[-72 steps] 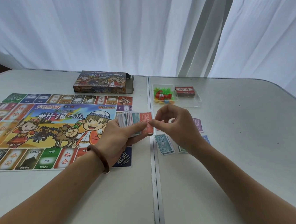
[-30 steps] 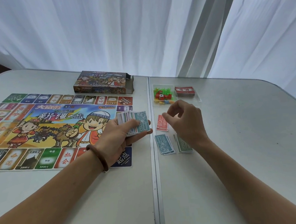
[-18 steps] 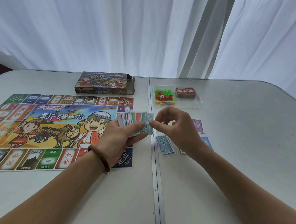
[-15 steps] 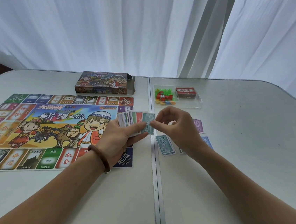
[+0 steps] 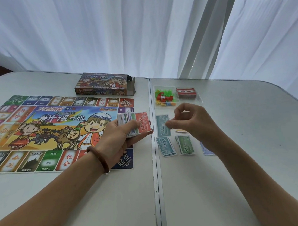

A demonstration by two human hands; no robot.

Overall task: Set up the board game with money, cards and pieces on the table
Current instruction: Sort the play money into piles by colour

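Play money is sitting fanned as a stack of play money [image 5: 130, 123] in the left hand [image 5: 116, 140], whose fingers are curling under it while the thumb is pressing on a red note [image 5: 142, 121] on top. The right hand [image 5: 195, 122] is hovering just past the table's centre seam, thumb and forefinger pinching the right edge of a teal note [image 5: 162, 125] and the other fingers arching above. Nearer the person, a teal pile [image 5: 165, 147] and a green pile [image 5: 185, 145] are lying side by side on the table [image 5: 241, 158]. Farther off, a clear tray [image 5: 199, 99] is holding coloured pieces [image 5: 165, 97] and a red card deck [image 5: 186, 92]. The game board [image 5: 45, 133] is lying open to the left, with the box [image 5: 105, 85] behind it.
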